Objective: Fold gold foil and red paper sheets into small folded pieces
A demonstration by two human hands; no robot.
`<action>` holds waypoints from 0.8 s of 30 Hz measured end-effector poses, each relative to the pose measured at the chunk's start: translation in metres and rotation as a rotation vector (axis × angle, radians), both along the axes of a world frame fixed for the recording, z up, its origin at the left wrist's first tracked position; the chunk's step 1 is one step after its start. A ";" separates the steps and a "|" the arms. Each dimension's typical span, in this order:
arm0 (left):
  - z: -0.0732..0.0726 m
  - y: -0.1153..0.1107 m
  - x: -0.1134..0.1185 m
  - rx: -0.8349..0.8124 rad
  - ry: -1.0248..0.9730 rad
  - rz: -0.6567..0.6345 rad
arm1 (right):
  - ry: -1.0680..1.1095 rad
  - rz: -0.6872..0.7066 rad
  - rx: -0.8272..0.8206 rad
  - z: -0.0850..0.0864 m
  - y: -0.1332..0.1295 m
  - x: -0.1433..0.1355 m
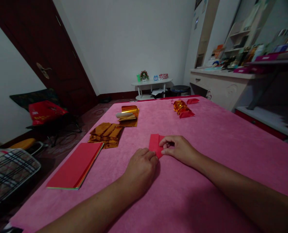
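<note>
A small folded piece of red paper lies on the pink cloth in front of me, with a crease or flap running down it. The curled fingers of my left hand are closed at its near left corner and press it there. From the right, my right hand has thumb and forefinger bent together on the paper's right edge. Part of the paper is hidden under my fingers.
Left on the pink cloth lie a stack of red paper, folded gold foil sheets and a gold foil roll. Crumpled gold foil and red folded pieces lie far right. A dresser stands beyond.
</note>
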State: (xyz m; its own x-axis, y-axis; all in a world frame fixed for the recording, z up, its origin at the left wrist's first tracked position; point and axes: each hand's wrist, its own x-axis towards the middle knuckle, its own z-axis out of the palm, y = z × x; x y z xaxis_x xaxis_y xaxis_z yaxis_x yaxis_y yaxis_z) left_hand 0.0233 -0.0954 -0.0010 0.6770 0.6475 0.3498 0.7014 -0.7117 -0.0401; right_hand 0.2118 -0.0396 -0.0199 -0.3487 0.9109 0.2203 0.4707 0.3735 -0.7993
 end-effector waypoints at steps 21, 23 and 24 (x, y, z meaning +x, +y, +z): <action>0.005 -0.006 0.004 0.017 0.103 0.022 | -0.194 -0.016 0.057 0.007 0.002 -0.007; 0.005 -0.006 0.004 0.022 0.100 0.021 | -0.197 -0.021 0.051 0.007 0.002 -0.008; 0.005 -0.006 0.003 0.025 0.100 0.020 | -0.197 -0.022 0.050 0.008 0.003 -0.008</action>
